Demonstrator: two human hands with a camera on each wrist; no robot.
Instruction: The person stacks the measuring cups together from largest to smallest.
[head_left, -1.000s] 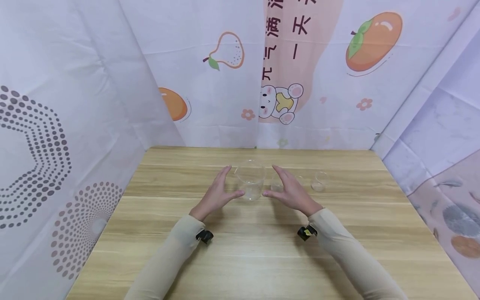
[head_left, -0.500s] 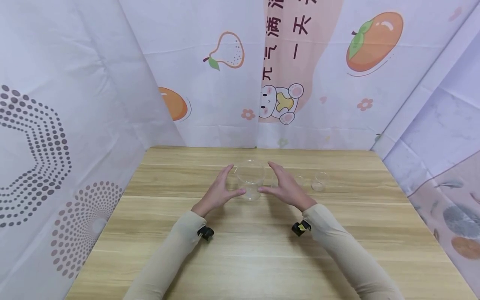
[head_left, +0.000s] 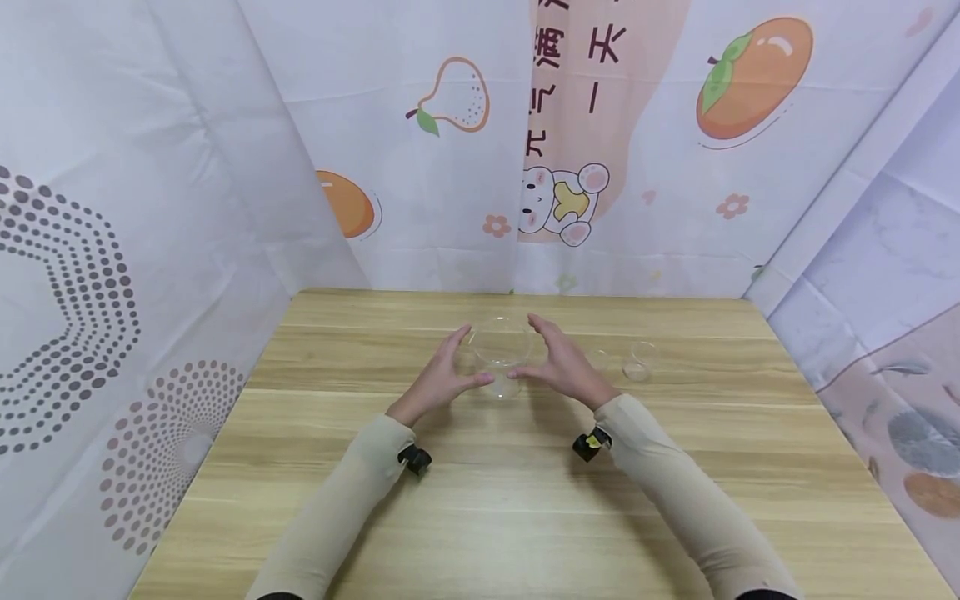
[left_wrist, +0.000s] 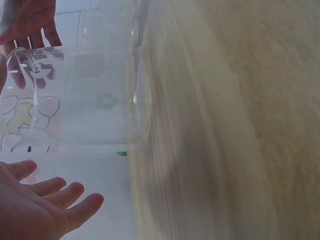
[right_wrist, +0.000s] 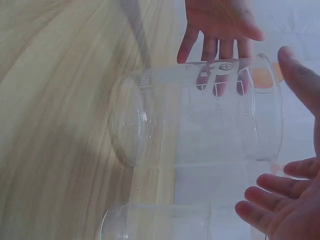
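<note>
A large clear glass beaker with white printed markings stands upright on the wooden table, between my two hands. My left hand is at its left side, thumb and fingers spread around the curve. On the opposite side my right hand is spread likewise, its thumb tip overlapping the glass in the head view. In the left wrist view, the fingers are apart from the beaker wall. The right wrist view shows a gap between the right fingers and the beaker.
Right of the large beaker stand smaller clear glass beakers, one farthest right and another partly behind my right hand. The wooden table meets a printed white curtain at the back.
My right hand has moved left, closer to the large beaker, and now covers more of the smaller glass beside it. My left hand has shifted slightly right. The beaker stays in place.
</note>
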